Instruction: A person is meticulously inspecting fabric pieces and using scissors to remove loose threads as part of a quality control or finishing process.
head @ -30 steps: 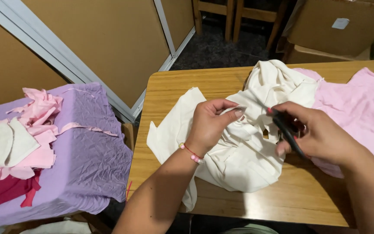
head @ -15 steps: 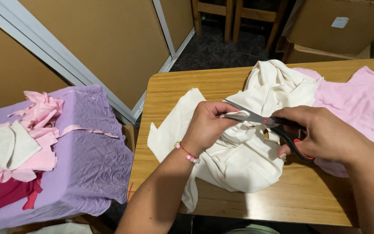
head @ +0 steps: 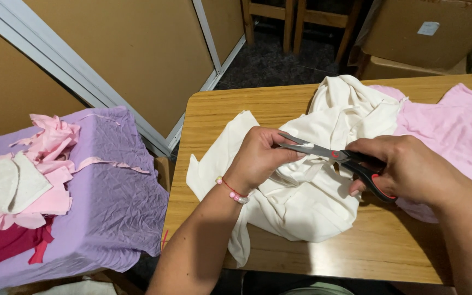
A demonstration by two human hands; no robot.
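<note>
Scissors [head: 334, 158] sit clamped in the right hand [head: 405, 169], blades apart at a fold of cream cloth [head: 301, 202] pinched by the left hand [head: 258, 158] mid-table [head: 214, 114]. Looks barely cut, most still whole.

My shiny steel scissors with black plastic handles [head: 334, 155] lie on soft, matt cream cloth [head: 307, 202] over the smooth varnished wooden table [head: 214, 114].

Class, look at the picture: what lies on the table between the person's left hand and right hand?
In the head view, open scissors span the gap from right hand to left hand, above bunched cream fabric.
</note>
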